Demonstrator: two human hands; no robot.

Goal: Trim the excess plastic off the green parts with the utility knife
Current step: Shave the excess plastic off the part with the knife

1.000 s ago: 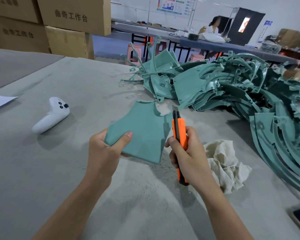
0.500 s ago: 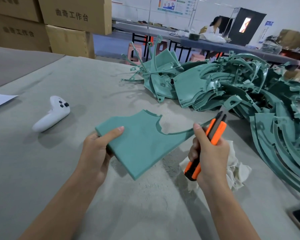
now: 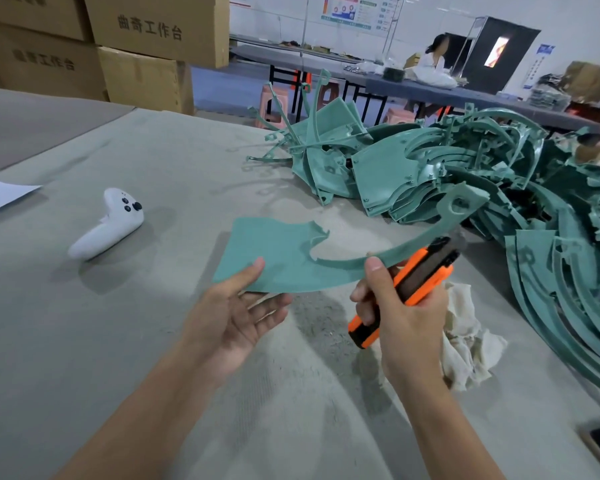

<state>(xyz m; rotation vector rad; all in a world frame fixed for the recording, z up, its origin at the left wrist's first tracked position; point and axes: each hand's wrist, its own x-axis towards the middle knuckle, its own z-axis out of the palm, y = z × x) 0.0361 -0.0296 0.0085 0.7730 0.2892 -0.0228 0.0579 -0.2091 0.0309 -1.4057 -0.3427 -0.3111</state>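
Head view: counter carries the pile of green parts at upper right, likely kept close for the next pick. 1 green part sits flat above the counter at frame centre, its thin arc strip running right. Left hand is palm-up beneath it, fingers slack, thumb on the near edge: loose grip, support only. Right hand has a full grip round the utility knife, thumb against the strip, probably to steady the cut.

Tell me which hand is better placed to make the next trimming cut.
Right. The right hand grips the utility knife at the curved strip of the green part; the left hand merely steadies it and holds no tool.
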